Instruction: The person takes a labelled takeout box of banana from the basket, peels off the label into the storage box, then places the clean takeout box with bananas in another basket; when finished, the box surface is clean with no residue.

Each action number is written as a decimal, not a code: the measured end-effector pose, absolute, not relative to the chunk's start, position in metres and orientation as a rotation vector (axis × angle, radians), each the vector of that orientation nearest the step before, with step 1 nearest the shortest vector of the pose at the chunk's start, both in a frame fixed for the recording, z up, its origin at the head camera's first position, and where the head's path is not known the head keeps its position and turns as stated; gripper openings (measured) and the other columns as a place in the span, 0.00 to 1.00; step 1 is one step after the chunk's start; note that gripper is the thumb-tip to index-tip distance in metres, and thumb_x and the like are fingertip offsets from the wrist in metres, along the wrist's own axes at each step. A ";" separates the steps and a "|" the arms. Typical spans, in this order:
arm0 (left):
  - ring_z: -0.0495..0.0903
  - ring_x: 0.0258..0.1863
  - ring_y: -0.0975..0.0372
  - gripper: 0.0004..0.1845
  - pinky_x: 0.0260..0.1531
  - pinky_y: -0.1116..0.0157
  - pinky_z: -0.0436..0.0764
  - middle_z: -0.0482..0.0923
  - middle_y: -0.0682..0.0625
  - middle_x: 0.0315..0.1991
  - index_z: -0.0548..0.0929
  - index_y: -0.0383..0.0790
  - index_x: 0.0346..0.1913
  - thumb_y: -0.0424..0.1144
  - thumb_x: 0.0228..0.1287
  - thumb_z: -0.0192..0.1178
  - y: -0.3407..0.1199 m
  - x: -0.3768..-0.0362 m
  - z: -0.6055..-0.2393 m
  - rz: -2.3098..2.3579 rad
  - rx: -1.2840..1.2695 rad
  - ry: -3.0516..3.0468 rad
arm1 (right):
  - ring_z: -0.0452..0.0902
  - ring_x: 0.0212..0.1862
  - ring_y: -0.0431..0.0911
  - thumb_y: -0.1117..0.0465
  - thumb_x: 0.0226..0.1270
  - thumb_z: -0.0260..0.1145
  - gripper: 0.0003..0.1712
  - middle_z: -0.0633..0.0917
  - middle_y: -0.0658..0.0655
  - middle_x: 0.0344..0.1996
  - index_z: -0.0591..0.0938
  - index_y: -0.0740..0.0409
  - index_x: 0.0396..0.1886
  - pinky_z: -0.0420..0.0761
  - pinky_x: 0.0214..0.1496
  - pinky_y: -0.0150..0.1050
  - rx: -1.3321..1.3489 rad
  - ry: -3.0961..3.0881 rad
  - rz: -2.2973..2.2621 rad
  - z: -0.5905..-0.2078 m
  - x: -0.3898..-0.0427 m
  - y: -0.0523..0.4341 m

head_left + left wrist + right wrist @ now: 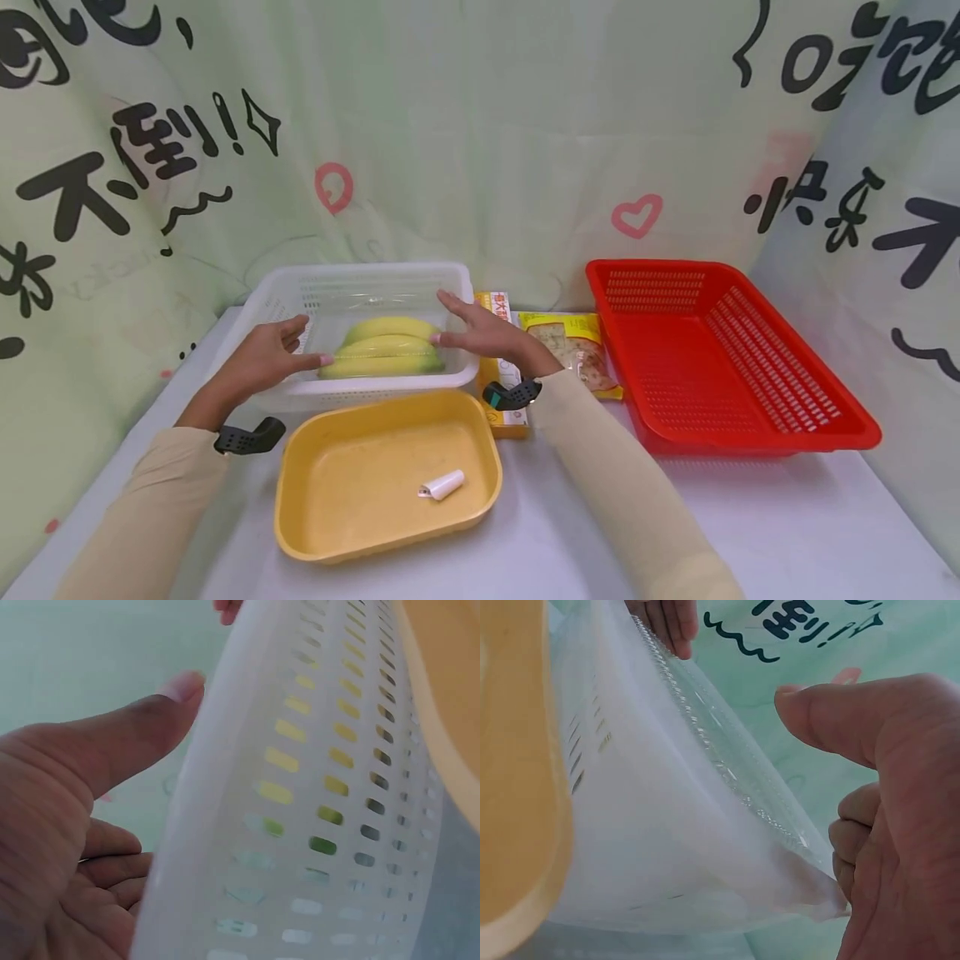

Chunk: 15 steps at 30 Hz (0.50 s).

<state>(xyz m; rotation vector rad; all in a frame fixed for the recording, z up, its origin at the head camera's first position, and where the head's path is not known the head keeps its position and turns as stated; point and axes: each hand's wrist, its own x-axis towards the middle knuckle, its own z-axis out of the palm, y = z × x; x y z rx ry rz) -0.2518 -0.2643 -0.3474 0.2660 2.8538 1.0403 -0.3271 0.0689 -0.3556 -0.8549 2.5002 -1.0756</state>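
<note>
A person's two hands hover over a white slotted basket (pixel 457 283) covered with clear film (pixel 727 761); the left hand (pixel 273 354) is spread at the basket's left side, thumb pointing toward the bananas (pixel 386 350) inside; the right hand (pixel 480 329) is spread flat over its right rim, fingers straight and gripping nothing; the basket sits near the tabletop's (pixel 787 525) far edge, left of centre; just in front of it lies a yellow tray (pixel 300 517) holding a small white roll (pixel 442 485); a snack packet (pixel 573 346) and a yellow box (pixel 501 312) lie beside the right wrist; a red basket (pixel 750 367) sits toward the right edge.
</note>
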 end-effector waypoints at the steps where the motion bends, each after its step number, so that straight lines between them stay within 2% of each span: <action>1: 0.58 0.67 0.35 0.53 0.60 0.43 0.66 0.48 0.30 0.73 0.49 0.24 0.74 0.52 0.60 0.68 -0.264 -0.252 -0.346 1.036 0.278 2.856 | 0.39 0.76 0.49 0.45 0.68 0.62 0.49 0.47 0.52 0.77 0.48 0.51 0.79 0.47 0.74 0.53 -0.848 2.497 -1.093 -0.355 -0.327 0.070; 5: 0.57 0.68 0.37 0.52 0.61 0.43 0.65 0.48 0.31 0.73 0.48 0.26 0.74 0.51 0.62 0.67 -0.260 -0.255 -0.339 1.043 0.333 2.851 | 0.43 0.76 0.49 0.45 0.68 0.61 0.49 0.47 0.52 0.77 0.47 0.54 0.79 0.50 0.74 0.51 -0.824 2.504 -1.113 -0.351 -0.327 0.075; 11: 0.56 0.69 0.39 0.54 0.63 0.46 0.64 0.47 0.33 0.74 0.47 0.29 0.75 0.56 0.60 0.66 -0.251 -0.261 -0.331 1.060 0.359 2.825 | 0.46 0.75 0.51 0.46 0.70 0.58 0.47 0.50 0.55 0.77 0.46 0.54 0.79 0.53 0.73 0.52 -0.753 2.563 -1.093 -0.345 -0.327 0.089; 15: 0.55 0.70 0.40 0.52 0.64 0.46 0.63 0.46 0.34 0.75 0.47 0.29 0.75 0.53 0.62 0.65 -0.245 -0.266 -0.328 1.067 0.363 2.815 | 0.48 0.75 0.51 0.46 0.70 0.58 0.47 0.51 0.55 0.77 0.46 0.53 0.79 0.57 0.71 0.54 -0.735 2.575 -1.104 -0.336 -0.327 0.097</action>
